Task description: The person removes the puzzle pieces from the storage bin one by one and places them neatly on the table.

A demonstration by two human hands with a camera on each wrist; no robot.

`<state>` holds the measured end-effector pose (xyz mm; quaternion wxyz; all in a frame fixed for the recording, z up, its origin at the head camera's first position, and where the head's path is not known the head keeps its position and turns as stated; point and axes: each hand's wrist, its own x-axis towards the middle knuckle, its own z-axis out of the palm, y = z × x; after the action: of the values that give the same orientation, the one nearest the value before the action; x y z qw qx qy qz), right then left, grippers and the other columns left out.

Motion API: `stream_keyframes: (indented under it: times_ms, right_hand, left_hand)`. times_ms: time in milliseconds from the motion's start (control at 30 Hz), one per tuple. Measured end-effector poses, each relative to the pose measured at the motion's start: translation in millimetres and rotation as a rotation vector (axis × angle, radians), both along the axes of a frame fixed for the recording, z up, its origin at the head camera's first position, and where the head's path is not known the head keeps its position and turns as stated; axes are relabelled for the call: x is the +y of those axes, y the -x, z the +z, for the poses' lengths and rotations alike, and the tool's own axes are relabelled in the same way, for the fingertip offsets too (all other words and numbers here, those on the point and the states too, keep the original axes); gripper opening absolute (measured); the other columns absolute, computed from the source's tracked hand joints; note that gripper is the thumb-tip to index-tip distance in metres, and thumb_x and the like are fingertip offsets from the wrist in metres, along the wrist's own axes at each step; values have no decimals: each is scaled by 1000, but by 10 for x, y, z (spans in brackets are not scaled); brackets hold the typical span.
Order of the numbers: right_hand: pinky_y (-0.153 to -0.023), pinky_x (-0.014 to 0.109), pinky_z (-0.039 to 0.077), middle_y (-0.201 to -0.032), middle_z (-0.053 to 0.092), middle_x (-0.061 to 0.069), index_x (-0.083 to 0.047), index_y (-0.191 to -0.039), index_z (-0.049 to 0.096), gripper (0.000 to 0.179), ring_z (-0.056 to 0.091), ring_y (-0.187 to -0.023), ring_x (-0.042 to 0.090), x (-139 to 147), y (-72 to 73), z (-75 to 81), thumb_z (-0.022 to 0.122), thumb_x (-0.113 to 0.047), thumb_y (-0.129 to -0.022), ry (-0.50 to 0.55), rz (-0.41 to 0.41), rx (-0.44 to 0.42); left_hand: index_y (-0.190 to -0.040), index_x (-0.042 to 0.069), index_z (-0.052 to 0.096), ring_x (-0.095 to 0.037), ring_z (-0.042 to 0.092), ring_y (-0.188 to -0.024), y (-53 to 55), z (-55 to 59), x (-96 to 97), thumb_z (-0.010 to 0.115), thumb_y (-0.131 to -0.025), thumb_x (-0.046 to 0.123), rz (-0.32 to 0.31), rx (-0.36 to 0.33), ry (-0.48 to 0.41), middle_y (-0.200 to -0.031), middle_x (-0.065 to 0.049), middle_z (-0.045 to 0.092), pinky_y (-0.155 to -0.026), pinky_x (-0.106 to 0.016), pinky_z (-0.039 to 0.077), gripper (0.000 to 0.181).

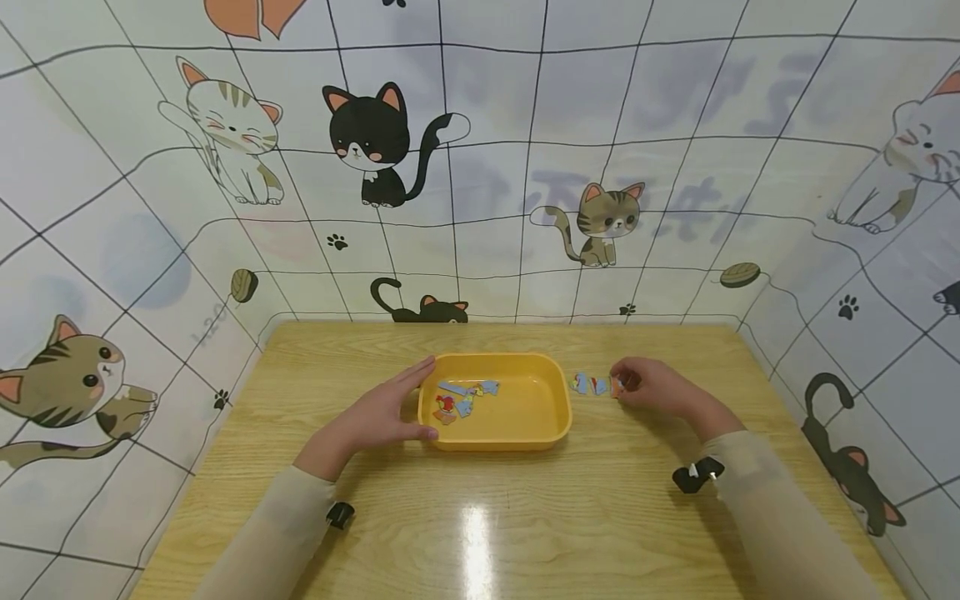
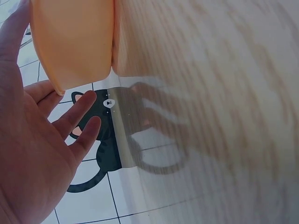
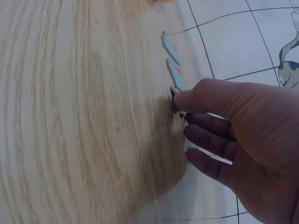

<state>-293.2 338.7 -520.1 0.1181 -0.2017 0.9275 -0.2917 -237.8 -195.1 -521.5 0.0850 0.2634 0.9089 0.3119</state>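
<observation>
The left hand (image 1: pixel 378 417) holds the left end of a yellow plastic tray (image 1: pixel 532 408), its thumb at the near side and a finger at the far corner. In the left wrist view, two other fingers (image 2: pixel 86 135) stick out apart from the tray. Several small colourful puzzle pieces (image 1: pixel 465 407) lie in the tray's left half. To the right of the tray, a light-blue puzzle piece (image 1: pixel 580 383) and another piece (image 1: pixel 598 386) lie in a row on the table. The right hand (image 1: pixel 660 390) pinches a puzzle piece (image 1: pixel 617 387) at the row's right end, partly hidden by the fingers.
The wooden table (image 1: pixel 420 517) meets a white wall sheet (image 1: pixel 495 192) with black grid lines and cartoon cats at its back and sides. A black device (image 1: pixel 697 474) sits by the right wrist, another black device (image 1: pixel 340 515) by the left.
</observation>
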Motion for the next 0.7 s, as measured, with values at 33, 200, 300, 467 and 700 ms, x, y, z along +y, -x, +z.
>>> stream_keyframes:
  times_ms: [33, 200, 300, 467, 700]
  right_hand:
    - [-91, 49, 59, -108, 72, 9, 5, -129, 69, 37, 68, -101, 26, -5, -1, -1, 82, -3, -94, -2, -1, -1]
    - [-90, 49, 58, -110, 71, 11, 4, -131, 67, 38, 67, -101, 27, -15, 1, -8, 79, -4, -96, 3, -17, -17]
    - [-88, 47, 57, -110, 69, 11, 4, -132, 66, 38, 65, -100, 27, -6, 13, -30, 77, -3, -96, 24, -22, -19]
    - [-87, 44, 55, -110, 68, 11, 4, -133, 66, 38, 62, -101, 25, 18, 45, -88, 76, -2, -97, 57, -14, -24]
    - [-93, 46, 55, -114, 68, 9, 3, -135, 66, 40, 62, -106, 25, 58, 77, -131, 79, -4, -98, 68, -3, -63]
  left_hand:
    - [-178, 23, 27, -29, 26, -167, 3, -3, -1, 94, -85, 55, -1, 1, 2, -184, 12, 17, -130, -61, 31, 119]
    - [-178, 21, 28, -28, 25, -167, 15, -15, -8, 93, -85, 59, -2, 3, 8, -184, 12, 17, -130, -61, 31, 119]
    - [-178, 20, 28, -28, 25, -167, 14, -12, -8, 93, -85, 59, -3, -1, 1, -184, 12, 17, -130, -61, 31, 120]
    - [-178, 21, 28, -28, 25, -167, 11, 2, -3, 94, -85, 57, 0, -8, -3, -184, 13, 17, -129, -62, 31, 119]
    - [-178, 20, 28, -29, 26, -167, 13, 7, 1, 93, -84, 59, -2, -8, 2, -184, 11, 18, -130, -61, 31, 121]
